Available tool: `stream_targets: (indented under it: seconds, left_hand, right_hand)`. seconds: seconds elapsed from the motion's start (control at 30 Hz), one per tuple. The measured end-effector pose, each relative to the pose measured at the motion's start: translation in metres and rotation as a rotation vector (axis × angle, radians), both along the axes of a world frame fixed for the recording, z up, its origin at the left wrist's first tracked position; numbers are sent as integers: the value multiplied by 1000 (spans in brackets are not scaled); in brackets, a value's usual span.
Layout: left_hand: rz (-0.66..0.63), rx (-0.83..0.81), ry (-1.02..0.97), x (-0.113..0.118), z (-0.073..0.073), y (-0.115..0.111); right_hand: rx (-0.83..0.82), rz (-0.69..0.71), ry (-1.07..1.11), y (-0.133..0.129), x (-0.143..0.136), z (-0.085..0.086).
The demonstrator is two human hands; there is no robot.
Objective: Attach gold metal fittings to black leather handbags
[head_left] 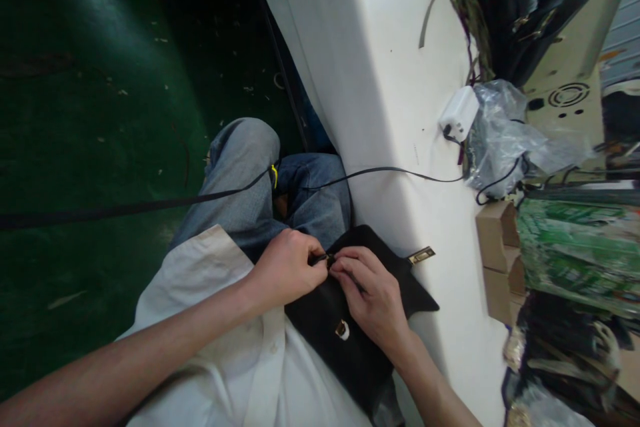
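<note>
A black bag (320,320) lies tilted across the lap, one pointed flap reaching onto the white surface. Both hands meet at its upper part, fingertips nearly touching. My left hand (293,268) is closed in a pinch on a narrow black strip (317,259), where a small brass-coloured glint shows at the end. From the other side, my right hand (373,293) pinches at the same spot; what lies between its fingertips is mostly hidden. Below the hands, a gold clasp (342,329) with a white bit sits on the bag. A gold metal plate (421,255) sticks out at its right edge.
A black cord (395,170) crosses the knees and the white work surface (380,113). On the right are a white adapter (459,113), clear plastic (500,133), a cardboard box (500,263), a green printed package (575,247) and a beige machine (565,73). Scraps dot the green floor (100,113).
</note>
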State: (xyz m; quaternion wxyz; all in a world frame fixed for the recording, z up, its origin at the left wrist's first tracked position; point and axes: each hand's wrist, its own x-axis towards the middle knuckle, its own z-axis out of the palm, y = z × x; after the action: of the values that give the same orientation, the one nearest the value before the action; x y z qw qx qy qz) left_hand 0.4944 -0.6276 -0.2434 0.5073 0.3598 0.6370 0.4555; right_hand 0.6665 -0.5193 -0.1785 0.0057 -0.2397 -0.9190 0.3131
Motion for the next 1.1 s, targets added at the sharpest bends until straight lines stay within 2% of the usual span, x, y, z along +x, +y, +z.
stream_targets:
  seconds: [0.77,1.1]
  left_hand:
    - [7,-35,-63,2,-1,-3]
    - [23,3,-97,3,-3,-6]
  right_hand:
    - [-132,-160,-4,-8,-8,1]
    - [-114,-207,50,-13,-8,0]
